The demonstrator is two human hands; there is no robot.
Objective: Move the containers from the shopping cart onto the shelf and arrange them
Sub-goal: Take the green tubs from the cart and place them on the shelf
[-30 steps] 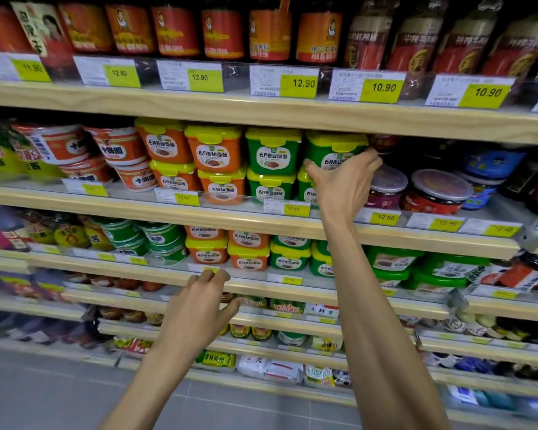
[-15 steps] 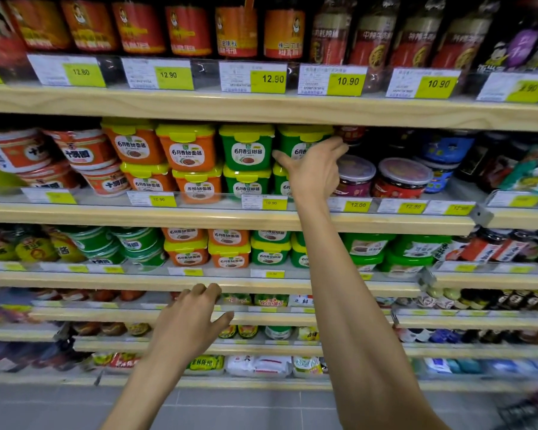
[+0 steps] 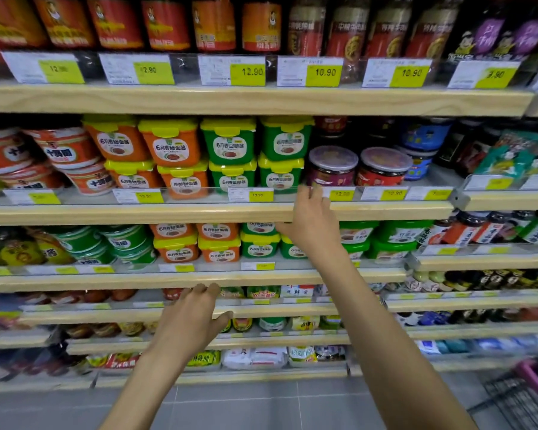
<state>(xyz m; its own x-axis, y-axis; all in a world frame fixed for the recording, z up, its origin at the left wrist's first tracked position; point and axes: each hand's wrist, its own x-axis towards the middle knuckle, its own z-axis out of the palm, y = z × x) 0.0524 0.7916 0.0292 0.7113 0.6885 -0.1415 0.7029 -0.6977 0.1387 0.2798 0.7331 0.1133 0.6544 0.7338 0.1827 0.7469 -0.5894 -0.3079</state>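
Resting empty on the shelf (image 3: 199, 212) edge, the right hand (image 3: 311, 225) sits just below the stacked green containers (image 3: 281, 159), its grip loose, nearer the shopping cart (image 3: 522, 395) than the open left hand (image 3: 190, 321).

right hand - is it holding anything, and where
Nothing is held. The right hand rests with its fingertips on the front edge of the shelf, below the green tubs. The left hand hangs open and empty.

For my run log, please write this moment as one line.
right hand: empty, at shelf edge | left hand: empty, open | green containers: stacked on shelf | cart: lower right
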